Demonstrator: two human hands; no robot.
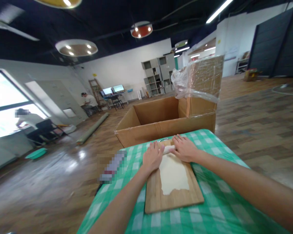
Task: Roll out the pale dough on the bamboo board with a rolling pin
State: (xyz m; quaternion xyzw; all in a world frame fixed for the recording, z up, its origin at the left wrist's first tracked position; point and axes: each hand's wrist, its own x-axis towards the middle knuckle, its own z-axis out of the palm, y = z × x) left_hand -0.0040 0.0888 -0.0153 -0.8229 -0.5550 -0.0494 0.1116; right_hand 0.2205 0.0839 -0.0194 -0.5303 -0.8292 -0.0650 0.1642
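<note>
A wooden cutting board lies on a table with a green-and-white checked cloth. A flat sheet of pale dough is spread along the board. At its far end the dough is curled into a roll. My left hand rests palm down on the left end of that roll, fingers stretched forward. My right hand lies flat over the right end, fingers pointing left. Both hands press on the roll.
A large open cardboard box stands just beyond the table, one flap wrapped in clear plastic film. A blurred-out object lies at the table's left edge. Two people sit at desks far left. A rolled mat lies on the wooden floor.
</note>
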